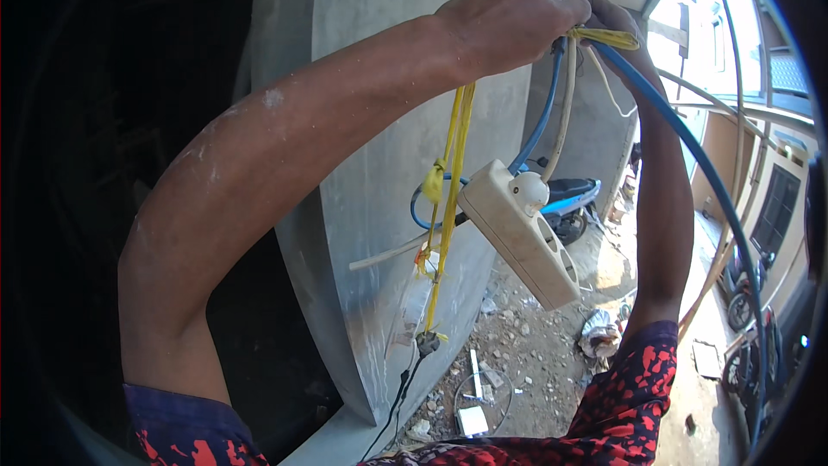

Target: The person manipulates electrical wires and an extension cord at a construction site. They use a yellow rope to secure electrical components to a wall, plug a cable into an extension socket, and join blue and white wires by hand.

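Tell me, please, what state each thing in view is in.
Left hand: raised, fingers curled, exact grip hidden.
Right hand: raised beside it, fingers largely hidden.
Power strip: hanging tilted, two sockets visibly empty.
White plug: seated in the power strip.
Yellow tie: looped near both hands.
Blue cable: arching down rightward.
Blue motorcycle: standing, partly hidden.

power strip (511, 240): smooth, scuffed matt plastic | round plug (529, 195): smooth plastic | blue cable (634, 75): sleek plastic sheath | yellow tie (611, 37): thin, creased, plastic-looking | wall (397, 198): matt grey cement, fairly smooth | ground (522, 349): rough, stony | sleeve (634, 384): soft printed cloth
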A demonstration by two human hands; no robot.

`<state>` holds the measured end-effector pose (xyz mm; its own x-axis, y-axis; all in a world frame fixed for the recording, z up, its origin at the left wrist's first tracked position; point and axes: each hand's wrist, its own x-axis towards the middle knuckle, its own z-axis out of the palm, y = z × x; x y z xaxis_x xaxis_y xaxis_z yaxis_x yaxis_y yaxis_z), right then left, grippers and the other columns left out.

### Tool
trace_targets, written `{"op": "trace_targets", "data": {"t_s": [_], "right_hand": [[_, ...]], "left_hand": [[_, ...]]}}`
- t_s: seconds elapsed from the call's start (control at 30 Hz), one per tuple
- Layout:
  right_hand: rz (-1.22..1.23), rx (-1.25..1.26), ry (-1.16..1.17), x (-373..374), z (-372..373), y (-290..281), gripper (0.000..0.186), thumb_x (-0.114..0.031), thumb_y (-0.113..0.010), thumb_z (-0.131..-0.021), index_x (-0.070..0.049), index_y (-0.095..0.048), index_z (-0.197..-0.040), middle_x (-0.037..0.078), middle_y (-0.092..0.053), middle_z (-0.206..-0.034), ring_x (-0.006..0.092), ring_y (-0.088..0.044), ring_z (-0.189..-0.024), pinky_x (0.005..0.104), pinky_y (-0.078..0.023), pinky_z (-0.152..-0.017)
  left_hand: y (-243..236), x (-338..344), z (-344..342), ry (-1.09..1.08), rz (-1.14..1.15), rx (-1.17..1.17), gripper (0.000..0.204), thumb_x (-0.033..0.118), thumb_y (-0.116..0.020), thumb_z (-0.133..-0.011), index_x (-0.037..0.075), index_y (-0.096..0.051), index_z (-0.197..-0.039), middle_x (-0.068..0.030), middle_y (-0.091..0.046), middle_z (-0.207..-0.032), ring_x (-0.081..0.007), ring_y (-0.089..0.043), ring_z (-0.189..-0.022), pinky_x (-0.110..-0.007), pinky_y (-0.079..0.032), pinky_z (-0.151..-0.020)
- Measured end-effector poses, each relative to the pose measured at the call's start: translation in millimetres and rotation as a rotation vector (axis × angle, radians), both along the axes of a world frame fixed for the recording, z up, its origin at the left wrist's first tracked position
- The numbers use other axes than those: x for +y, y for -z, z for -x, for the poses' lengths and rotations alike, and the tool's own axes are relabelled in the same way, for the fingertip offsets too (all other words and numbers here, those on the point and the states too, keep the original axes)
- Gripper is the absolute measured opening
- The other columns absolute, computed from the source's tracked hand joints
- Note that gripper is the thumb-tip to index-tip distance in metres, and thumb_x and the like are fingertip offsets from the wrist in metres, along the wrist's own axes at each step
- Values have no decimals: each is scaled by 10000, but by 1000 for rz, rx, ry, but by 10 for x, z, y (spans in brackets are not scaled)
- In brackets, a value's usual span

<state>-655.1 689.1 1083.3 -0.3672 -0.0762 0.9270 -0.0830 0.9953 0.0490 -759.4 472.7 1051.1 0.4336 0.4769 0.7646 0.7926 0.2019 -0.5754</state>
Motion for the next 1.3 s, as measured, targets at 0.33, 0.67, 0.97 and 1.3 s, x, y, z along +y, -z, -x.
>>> {"op": "trace_targets", "data": {"t_s": [0.33,0.67,0.97,1.3], "right_hand": [[568,-101,255,52,-1241,1464,404,-344,-511,-981,-7,-555,-763,38,-528,-611,105,-510,-550,276,-451,-537],[1072,71,79,212,-3120,3794,75,-60,-610,-895,7,-581,-911,45,-605,-826,103,-579,-723,249,-485,-682],[1097,-613,800,-218,-4738,6748,598,-326,-754,-787,-29,-539,-1260,212,-611,-1137,298,-594,-1069,419,-482,-888],[1401,64,-147,351,-3794,5733,858,-548,-592,-876,-27,-257,-1469,203,-455,-1363,276,-534,-1153,408,-477,-945]], "left_hand": [[1340,664,-551,293,136,-20,117,94,-570,-891,64,-516,-991,-103,-633,-832,-270,-703,-686,-372,-592,-573],[2807,1065,-1345,528,426,-418,218,44,-597,-850,76,-575,-1065,-129,-609,-1048,-305,-689,-708,-364,-588,-555],[4186,1878,-2017,657,522,-858,274,-55,-602,-788,89,-624,-1020,-149,-600,-1132,-339,-666,-878,-394,-577,-712],[4968,2681,-2961,771,635,-961,334,-41,-588,-764,135,-619,-1046,-184,-557,-1182,-361,-671,-839,-413,-575,-671]]}}
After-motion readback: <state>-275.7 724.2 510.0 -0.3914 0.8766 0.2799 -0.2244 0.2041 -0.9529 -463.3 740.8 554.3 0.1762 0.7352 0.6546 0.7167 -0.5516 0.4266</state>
